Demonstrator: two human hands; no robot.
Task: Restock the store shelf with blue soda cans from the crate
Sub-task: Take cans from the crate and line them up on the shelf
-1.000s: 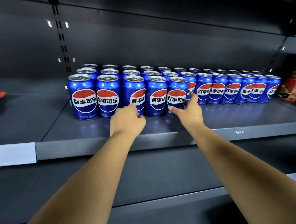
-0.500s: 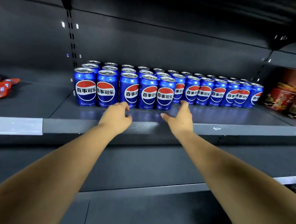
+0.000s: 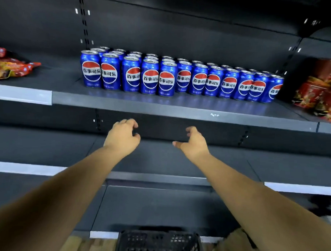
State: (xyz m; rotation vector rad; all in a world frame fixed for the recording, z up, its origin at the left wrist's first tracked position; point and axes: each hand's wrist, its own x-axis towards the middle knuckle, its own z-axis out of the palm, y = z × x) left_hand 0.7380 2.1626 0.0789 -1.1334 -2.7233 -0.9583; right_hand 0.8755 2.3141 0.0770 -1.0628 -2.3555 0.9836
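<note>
Both hands [image 3: 123, 138] [image 3: 193, 143] have dropped below the cans [image 3: 166, 80], empty.

1. Cans [image 3: 166, 81] stand in rows on the shelf [image 3: 180, 107], near its middle.
2. Snack bags [image 3: 11, 65] lie left of them; tins [image 3: 319, 89] stand right.
3. A crate [image 3: 158, 243] sits below, on the floor.

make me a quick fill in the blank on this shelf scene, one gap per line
1. The soda cans on the shelf are ____ in colour.
2. Both hands, left and right, hold ____.
3. The black crate sits ____ the hands in the head view.
4. Left of the cans lie ____ snack packets.

Missing words: blue; nothing; below; red
</note>
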